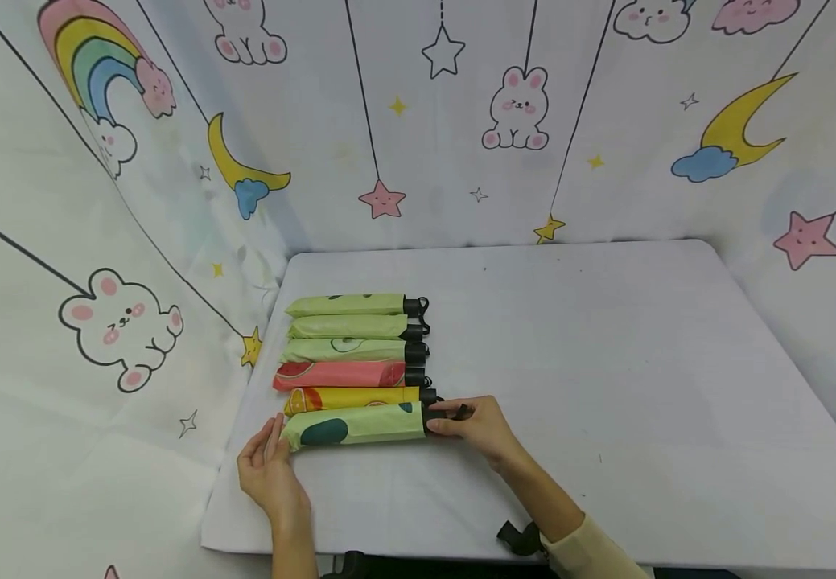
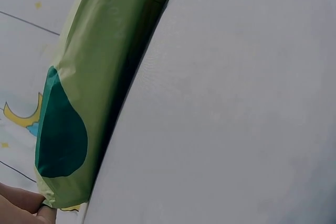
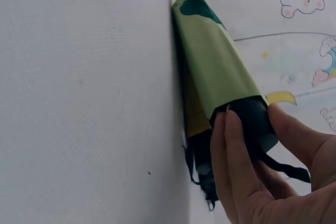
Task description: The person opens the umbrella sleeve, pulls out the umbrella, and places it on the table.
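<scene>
A folded umbrella in a light green sleeve with dark green patches (image 1: 374,425) lies nearest the person, at the front of a row. The left hand (image 1: 270,474) pinches the sleeve's closed left end; its fingertips (image 2: 47,213) show at that end in the left wrist view. At the other end the right hand (image 1: 479,426) grips the black handle (image 3: 251,121), thumb on one side and fingers on the other. A dark wrist strap (image 3: 286,169) hangs from the handle. Just behind it lies an umbrella in a yellow, orange-printed sleeve (image 1: 352,397).
Behind the yellow one lie a red watermelon-print umbrella (image 1: 345,375) and several light green ones (image 1: 348,328), side by side, handles to the right. The white table (image 1: 606,386) meets a cartoon-printed cloth (image 1: 446,161) at the back. A black strapped object (image 1: 519,537) is by the right forearm.
</scene>
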### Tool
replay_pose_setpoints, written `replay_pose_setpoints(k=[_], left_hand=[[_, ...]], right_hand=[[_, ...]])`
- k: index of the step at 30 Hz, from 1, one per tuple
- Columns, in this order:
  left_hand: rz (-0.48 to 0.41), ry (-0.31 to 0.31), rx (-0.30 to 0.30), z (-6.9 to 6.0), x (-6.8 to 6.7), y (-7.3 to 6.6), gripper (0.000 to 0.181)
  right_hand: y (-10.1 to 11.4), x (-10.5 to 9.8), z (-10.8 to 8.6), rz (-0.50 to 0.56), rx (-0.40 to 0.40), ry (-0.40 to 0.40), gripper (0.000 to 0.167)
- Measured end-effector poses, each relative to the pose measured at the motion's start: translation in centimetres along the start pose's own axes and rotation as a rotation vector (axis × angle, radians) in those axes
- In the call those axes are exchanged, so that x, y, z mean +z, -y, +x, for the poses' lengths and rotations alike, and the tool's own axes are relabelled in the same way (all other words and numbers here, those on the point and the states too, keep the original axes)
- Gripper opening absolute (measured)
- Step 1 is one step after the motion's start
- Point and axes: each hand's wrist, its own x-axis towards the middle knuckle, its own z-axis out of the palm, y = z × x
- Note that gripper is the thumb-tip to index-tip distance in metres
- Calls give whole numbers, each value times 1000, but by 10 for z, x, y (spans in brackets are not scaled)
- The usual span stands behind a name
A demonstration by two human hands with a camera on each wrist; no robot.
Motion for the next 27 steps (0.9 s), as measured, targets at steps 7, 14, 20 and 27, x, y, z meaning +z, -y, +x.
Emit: replay_pose_setpoints(k=[7, 14, 20, 27], left_hand=[[-30, 8, -2, 1, 2, -1, 36], [-17, 1, -5, 3, 1, 1, 37], [1, 0, -7, 4, 2, 2, 38], [-19, 1, -5, 3, 2, 0, 36]], right_hand=[[1, -1, -2, 36, 12, -10, 31], [4, -3, -6, 62, 23, -13, 32], [3, -6, -6, 123, 57, -35, 33], [2, -10, -8, 264, 51, 3, 40]])
